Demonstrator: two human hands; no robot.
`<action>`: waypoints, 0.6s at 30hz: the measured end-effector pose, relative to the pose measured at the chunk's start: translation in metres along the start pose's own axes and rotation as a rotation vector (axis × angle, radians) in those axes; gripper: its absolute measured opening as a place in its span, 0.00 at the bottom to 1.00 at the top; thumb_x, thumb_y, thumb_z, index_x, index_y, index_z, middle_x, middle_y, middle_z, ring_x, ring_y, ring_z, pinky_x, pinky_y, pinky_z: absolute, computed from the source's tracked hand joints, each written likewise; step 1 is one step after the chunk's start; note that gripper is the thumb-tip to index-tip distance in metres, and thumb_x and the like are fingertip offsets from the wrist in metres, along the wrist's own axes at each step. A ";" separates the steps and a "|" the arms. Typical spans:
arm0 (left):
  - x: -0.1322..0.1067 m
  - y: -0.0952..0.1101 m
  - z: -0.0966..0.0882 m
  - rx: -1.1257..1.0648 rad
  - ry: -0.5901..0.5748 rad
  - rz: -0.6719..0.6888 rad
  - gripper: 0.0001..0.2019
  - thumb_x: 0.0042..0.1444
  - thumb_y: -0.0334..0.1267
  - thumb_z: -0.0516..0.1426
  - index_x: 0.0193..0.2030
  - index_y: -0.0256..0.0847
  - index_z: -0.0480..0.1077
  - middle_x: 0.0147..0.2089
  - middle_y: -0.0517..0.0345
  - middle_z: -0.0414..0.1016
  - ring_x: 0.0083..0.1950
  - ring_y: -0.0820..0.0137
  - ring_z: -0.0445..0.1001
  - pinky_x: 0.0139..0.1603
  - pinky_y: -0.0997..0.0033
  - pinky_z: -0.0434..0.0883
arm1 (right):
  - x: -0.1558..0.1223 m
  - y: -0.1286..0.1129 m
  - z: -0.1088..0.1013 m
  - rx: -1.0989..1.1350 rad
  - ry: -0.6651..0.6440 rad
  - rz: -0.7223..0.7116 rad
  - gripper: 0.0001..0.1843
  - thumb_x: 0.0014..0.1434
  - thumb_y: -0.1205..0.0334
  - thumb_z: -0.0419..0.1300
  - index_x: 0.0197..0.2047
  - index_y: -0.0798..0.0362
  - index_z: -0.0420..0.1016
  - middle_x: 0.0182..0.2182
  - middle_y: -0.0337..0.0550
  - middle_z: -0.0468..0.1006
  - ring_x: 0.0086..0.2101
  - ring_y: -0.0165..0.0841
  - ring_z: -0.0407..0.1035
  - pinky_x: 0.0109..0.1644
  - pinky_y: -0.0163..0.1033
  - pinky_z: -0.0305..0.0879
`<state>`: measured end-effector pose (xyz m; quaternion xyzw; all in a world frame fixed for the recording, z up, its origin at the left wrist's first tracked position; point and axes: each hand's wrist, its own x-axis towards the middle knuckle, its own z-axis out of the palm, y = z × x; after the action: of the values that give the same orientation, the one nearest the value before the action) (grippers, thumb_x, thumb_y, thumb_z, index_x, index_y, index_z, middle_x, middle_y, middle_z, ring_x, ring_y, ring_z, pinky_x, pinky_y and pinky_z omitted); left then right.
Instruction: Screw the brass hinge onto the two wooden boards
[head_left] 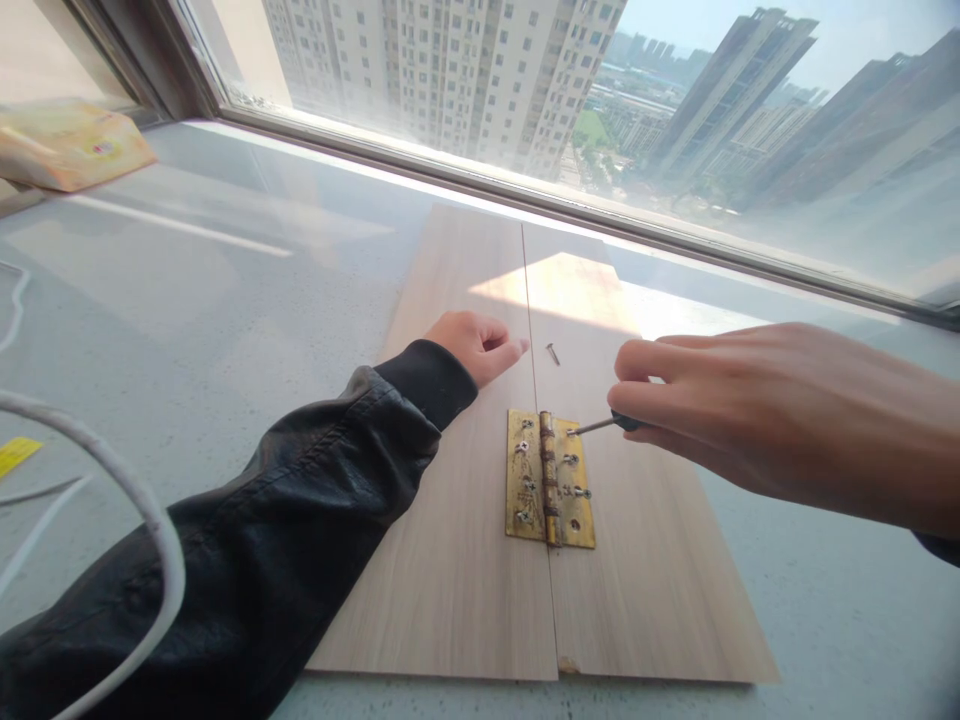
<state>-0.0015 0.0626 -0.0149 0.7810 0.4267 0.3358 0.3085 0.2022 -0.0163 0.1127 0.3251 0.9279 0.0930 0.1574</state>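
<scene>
My right hand (720,400) is wrapped round the dark handle of a screwdriver (596,426). The screwdriver's tip touches the top hole area of the right leaf of a worn brass hinge (566,500). This hinge lies open across the seam between a left wooden board (450,580) and a right wooden board (645,580). Several screws stand in both leaves; the lowest right hole shows no screw. Curled into a loose fist, my left hand (476,345) rests by the seam above the hinge, with nothing visible in it. Near its thumb lies a loose screw (553,354).
The boards lie on a pale speckled sill (300,290) beneath a window frame (525,190). A white cable (161,540) loops over the left sleeve. Farther left are a yellow package (75,145) and a small yellow label (16,455).
</scene>
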 end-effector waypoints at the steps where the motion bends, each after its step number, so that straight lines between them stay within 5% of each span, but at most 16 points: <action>1: 0.000 0.000 0.000 0.000 0.001 -0.001 0.20 0.51 0.45 0.54 0.15 0.40 0.55 0.16 0.66 0.52 0.21 0.77 0.54 0.26 0.71 0.54 | 0.002 0.001 -0.001 0.017 0.009 -0.033 0.13 0.61 0.60 0.46 0.26 0.50 0.65 0.24 0.40 0.68 0.21 0.30 0.58 0.23 0.37 0.45; 10: -0.001 0.000 0.000 0.001 0.006 -0.003 0.20 0.52 0.45 0.54 0.15 0.40 0.54 0.16 0.66 0.51 0.21 0.77 0.54 0.25 0.71 0.54 | 0.000 -0.007 0.001 0.192 -0.075 0.231 0.13 0.57 0.52 0.52 0.25 0.49 0.68 0.20 0.40 0.70 0.19 0.33 0.63 0.23 0.39 0.54; 18: 0.000 0.000 0.000 -0.003 0.000 -0.008 0.20 0.52 0.45 0.54 0.15 0.40 0.54 0.16 0.67 0.51 0.22 0.77 0.54 0.25 0.71 0.54 | 0.006 -0.008 0.004 0.423 -0.164 0.643 0.17 0.53 0.46 0.58 0.21 0.50 0.69 0.17 0.39 0.71 0.18 0.31 0.63 0.19 0.37 0.57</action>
<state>-0.0016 0.0623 -0.0151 0.7788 0.4293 0.3354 0.3109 0.1944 -0.0182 0.1056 0.6309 0.7616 -0.0817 0.1233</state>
